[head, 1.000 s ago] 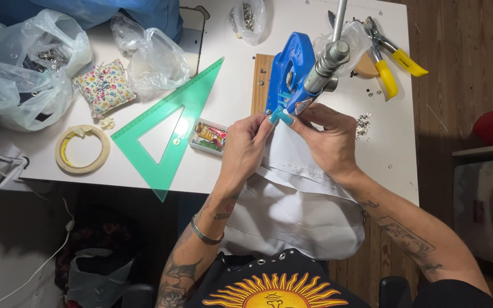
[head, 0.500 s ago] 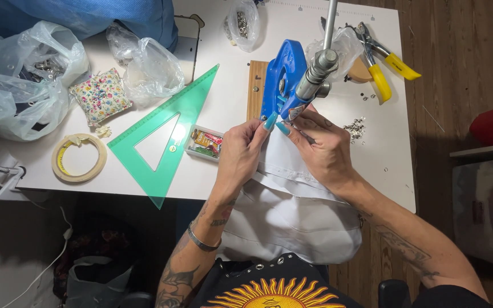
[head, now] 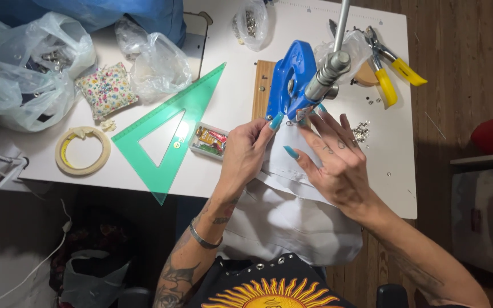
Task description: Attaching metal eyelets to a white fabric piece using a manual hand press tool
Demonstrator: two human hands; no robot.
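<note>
Our left hand (head: 246, 154) pinches the white fabric (head: 283, 171); our right hand (head: 338, 159) lies flat, fingers spread, on it.
From the head view, its edge sits under the blue press (head: 292, 80); fingertips that close risk pinching, we judge.

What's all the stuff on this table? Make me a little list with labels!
Place: white table, seen from above
Left hand: pinches the edge of the white fabric
Right hand: lies flat on the fabric, fingers spread
Machine: blue hand press on a wooden base, metal lever up
Beside the left hand: small box of bits, green set square
Further left: tape roll, flowery pincushion, plastic bags
Far right: yellow-handled pliers, small metal pieces
</note>
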